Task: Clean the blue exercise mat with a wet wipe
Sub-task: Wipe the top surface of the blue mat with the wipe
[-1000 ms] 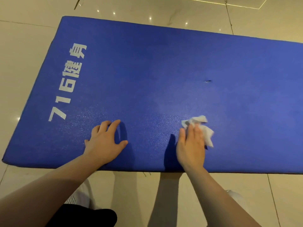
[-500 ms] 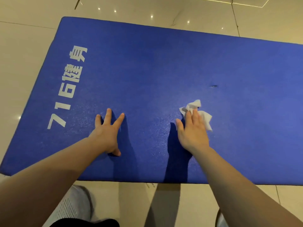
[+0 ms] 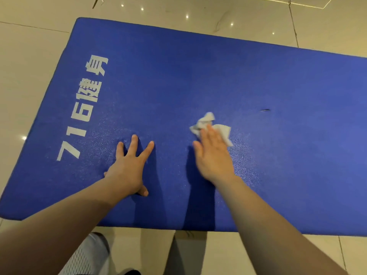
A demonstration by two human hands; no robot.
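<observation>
The right hand (image 3: 213,155) presses flat, fingers straight, on the wipe (image 3: 210,126), which sticks out beyond its fingertips. The left hand (image 3: 129,167) rests spread, holding nothing, on the mat (image 3: 198,76) to the left.

The mat (image 3: 218,76) runs off the right edge, and the right hand (image 3: 213,155) (motion-blurred) hides part of the wipe (image 3: 206,121).

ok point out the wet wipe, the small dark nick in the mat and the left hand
wet wipe (image 3: 224,129), head view, flat right part beside the fingers
small dark nick (image 3: 265,110), head view, its middle
left hand (image 3: 127,169), head view, back of the hand
</observation>
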